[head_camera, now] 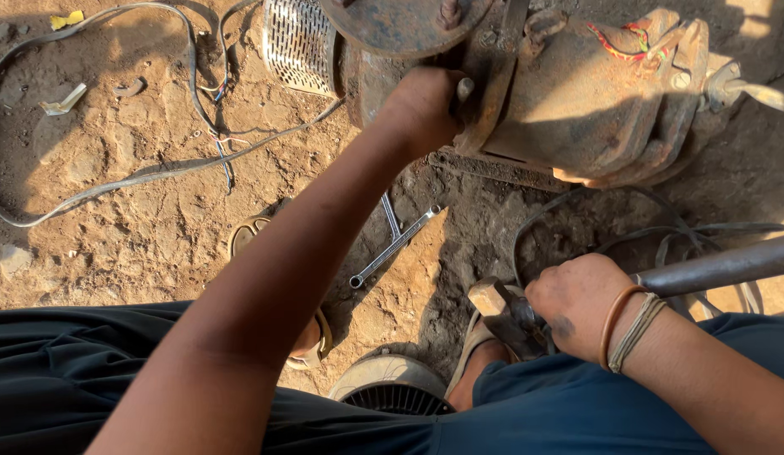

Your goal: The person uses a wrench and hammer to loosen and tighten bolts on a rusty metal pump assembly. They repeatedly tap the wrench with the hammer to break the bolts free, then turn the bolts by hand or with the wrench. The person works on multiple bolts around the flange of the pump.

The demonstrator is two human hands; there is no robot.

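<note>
Seen from above, a person crouches over bare, stony dirt ground (139, 219). The left hand (421, 105) reaches forward and is clenched around the rusty flange of a motor housing (577, 101) that lies on its side at the far edge of the ground, its long axis running left to right. The right hand (577, 307), nearer the body, is closed around a wooden-handled hammer (501, 312) held low beside the knee, with the housing lying up and ahead of it. Between the two hands, two wrenches (393, 244) lie crossed on the dirt. Grey cables (114, 181) loop across the far left corner.
</note>
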